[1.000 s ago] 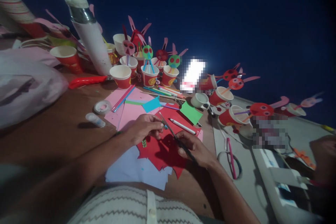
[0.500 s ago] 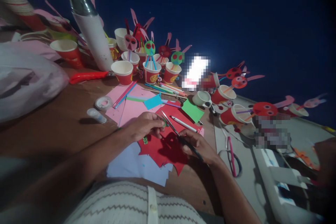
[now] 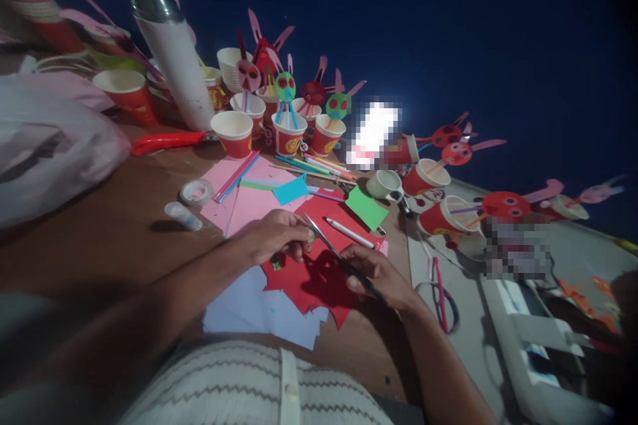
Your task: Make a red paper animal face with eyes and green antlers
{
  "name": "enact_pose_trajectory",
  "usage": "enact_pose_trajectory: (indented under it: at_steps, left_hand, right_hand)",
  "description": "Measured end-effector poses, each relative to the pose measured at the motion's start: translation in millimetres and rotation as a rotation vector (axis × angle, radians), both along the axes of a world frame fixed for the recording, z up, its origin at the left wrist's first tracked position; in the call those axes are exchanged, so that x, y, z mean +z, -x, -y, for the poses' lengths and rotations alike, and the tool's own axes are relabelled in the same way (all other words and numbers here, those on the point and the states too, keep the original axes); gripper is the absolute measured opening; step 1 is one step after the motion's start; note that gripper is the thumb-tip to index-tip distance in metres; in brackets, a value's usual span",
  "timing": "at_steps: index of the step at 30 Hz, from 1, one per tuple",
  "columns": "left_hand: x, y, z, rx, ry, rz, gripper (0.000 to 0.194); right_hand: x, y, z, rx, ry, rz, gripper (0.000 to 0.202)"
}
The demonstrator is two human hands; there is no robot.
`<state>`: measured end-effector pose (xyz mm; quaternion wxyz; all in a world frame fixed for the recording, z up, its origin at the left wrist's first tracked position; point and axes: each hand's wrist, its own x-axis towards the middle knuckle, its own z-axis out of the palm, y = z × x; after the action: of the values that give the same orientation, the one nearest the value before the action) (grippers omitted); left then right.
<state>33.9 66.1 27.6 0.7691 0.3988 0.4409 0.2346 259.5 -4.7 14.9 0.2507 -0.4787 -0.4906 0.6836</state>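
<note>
My left hand (image 3: 283,234) pinches a small green paper piece (image 3: 312,238), mostly covered by the fingers. In my right hand (image 3: 371,272) is a pair of dark-handled scissors (image 3: 326,237), its blades pointing up and left to the edge of the green piece. The blades look closed or nearly so. Beneath both hands lies a jagged sheet of red paper (image 3: 294,285), with pale blue-grey sheets (image 3: 239,309) under its near side. A white pen (image 3: 349,232) rests on the red paper beyond the scissors. A small dark green scrap (image 3: 276,262) is below my left hand.
Paper cups with rabbit-faced figures, such as a red cup (image 3: 289,141), line the back. A white flask (image 3: 174,66) leans at left. Near my left forearm are a tape roll (image 3: 196,193) and a glue bottle (image 3: 183,216). A mug (image 3: 383,184) and green paper (image 3: 366,208) lie ahead.
The scissor tips and the green piece have shifted very slightly in my fingers, with less of the green piece showing. The view has moved a little; the rest stays in place.
</note>
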Motion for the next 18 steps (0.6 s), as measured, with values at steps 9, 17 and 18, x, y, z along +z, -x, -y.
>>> enact_pose_trajectory:
  at_steps: [9,17,18]
  left_hand:
    - [-2.8,0.5,-0.8,-0.003,-0.022,-0.019,0.007]
    - [-0.9,-0.5,-0.2,0.003,-0.024,-0.043,0.009]
    - [-0.6,-0.9,-0.2,0.004,-0.023,-0.045,0.009]
  right_hand:
    - [-5.5,0.4,0.5,-0.015,0.005,-0.004,0.042]
    - [-8.4,2.6,1.4,-0.025,-0.009,0.008,0.040]
    - [-8.0,3.2,1.3,-0.027,-0.009,0.014,0.040]
